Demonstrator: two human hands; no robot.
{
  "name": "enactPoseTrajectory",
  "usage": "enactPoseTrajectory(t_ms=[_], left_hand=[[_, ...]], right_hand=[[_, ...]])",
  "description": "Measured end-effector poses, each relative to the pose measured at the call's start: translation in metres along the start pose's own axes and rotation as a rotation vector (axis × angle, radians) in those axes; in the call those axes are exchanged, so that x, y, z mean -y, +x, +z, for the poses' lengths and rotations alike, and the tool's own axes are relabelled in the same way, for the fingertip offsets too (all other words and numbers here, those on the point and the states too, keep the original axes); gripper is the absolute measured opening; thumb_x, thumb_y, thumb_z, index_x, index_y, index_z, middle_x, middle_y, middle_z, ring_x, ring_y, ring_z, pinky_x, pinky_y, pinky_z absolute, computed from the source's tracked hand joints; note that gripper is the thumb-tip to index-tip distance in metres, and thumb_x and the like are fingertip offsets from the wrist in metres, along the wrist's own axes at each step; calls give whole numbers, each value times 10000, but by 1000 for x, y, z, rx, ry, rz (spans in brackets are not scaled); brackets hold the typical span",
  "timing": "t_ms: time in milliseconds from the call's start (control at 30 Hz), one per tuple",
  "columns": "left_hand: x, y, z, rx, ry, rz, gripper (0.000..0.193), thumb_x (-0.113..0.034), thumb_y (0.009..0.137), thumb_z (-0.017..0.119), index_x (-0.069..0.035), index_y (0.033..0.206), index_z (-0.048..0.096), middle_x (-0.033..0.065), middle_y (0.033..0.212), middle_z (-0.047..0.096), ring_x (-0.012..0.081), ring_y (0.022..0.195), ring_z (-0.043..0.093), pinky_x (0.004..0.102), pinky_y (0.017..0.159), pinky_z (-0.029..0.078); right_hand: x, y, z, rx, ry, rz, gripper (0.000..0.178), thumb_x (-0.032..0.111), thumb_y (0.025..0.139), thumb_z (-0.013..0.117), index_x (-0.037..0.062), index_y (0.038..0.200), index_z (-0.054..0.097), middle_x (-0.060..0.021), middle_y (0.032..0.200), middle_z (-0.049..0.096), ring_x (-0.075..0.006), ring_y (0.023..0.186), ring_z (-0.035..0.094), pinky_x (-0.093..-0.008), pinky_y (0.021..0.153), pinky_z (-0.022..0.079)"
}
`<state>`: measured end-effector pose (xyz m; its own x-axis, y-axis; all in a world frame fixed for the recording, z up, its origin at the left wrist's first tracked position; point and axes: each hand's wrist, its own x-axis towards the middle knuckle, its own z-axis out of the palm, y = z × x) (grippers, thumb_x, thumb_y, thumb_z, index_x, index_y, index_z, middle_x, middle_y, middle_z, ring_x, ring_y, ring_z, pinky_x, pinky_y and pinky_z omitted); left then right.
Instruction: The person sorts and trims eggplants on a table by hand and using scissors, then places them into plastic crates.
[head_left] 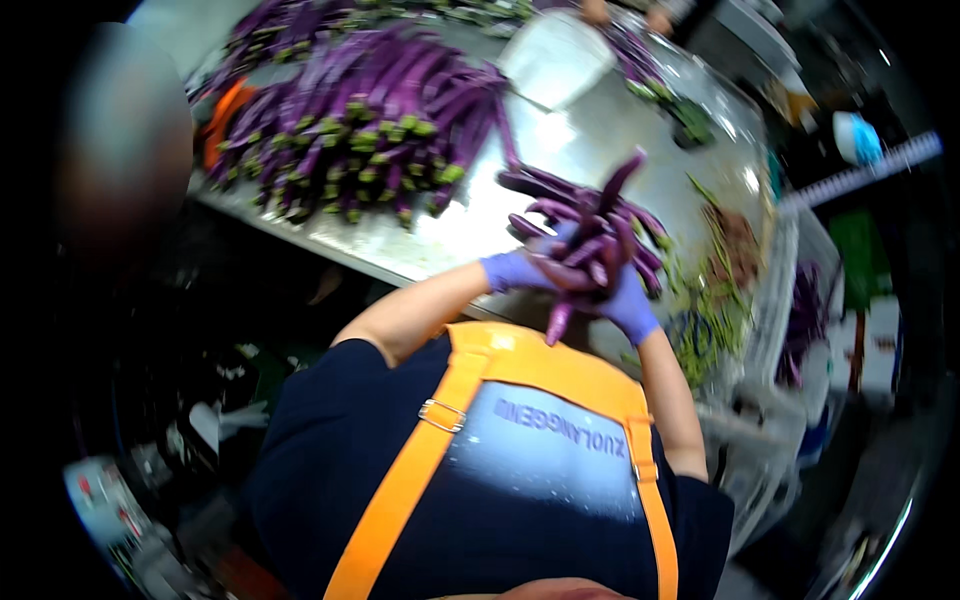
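Note:
Both my hands wear purple gloves and grip a loose bunch of long purple eggplants above the near edge of the metal table. My left hand closes on the bunch from the left, its fingers partly hidden behind the eggplants. On the right side, my right hand wraps the bunch from below. The eggplants point in various directions, one toward my orange apron. A few more eggplants lie just beyond the bunch. Left of my hands rests a big pile of eggplants, green stem ends facing me.
A white scoop-like tray lies at the far side. Beyond it another person's hands are near eggplants in clear plastic. Green trimmings and a brown clump cover the table's right side. A crate stands beside the table.

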<state>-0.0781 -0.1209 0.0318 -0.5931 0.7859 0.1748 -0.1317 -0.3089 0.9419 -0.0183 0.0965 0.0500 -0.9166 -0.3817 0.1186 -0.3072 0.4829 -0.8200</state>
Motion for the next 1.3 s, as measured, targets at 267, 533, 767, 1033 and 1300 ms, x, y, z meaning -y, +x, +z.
enactPoseTrajectory(t_ms=[267, 533, 767, 1033, 1300], left_hand=[[-152, 3, -3, -328, 517, -91, 962, -449, 809, 844, -25, 1532, 372, 160, 1413, 587, 237, 1299, 560, 385, 1117, 444], [-322, -50, -138, -565, 281, -219, 619, -469, 842, 801, -63, 1291, 672, 126, 1222, 700, 186, 1124, 642, 328, 1010, 500], [-381, -95, -326, -590, 538, -446, 718, -599, 919, 657, -141, 1465, 569, 102, 1512, 544, 222, 1372, 484, 372, 1185, 349], [-341, -128, -470, -532, 1377, -947, 1321, -854, 810, 564, 29, 1622, 11, 342, 1525, 431, 414, 1441, 435, 406, 1201, 333], [-332, -149, -496, -589, 659, -676, 725, -667, 1026, 412, -114, 1471, 557, 164, 1379, 644, 247, 1219, 635, 321, 1078, 466]], right_hand=[[98, 82, -31, -125, 586, 212, 845, 321, 800, 837, 10, 1481, 447, -120, 1347, 613, -247, 1188, 608, -389, 1044, 486], [198, 290, 26, 128, 1058, 199, 497, 353, 1008, 654, 27, 1380, 608, -101, 1371, 643, -215, 1266, 591, -360, 1151, 409], [215, 475, 134, 267, 1200, 369, 719, 525, 890, 761, 90, 1429, 567, -115, 1305, 667, -295, 1175, 642, -470, 1056, 511], [190, 525, 205, -160, -451, 27, 1085, 720, 866, 640, 134, 1647, 167, -377, 1640, 101, -531, 1495, 252, -476, 1210, 312], [185, 530, 195, -39, 32, -59, 768, 512, 1006, 552, 125, 1615, 288, -265, 1628, 216, -427, 1492, 288, -429, 1231, 272]])
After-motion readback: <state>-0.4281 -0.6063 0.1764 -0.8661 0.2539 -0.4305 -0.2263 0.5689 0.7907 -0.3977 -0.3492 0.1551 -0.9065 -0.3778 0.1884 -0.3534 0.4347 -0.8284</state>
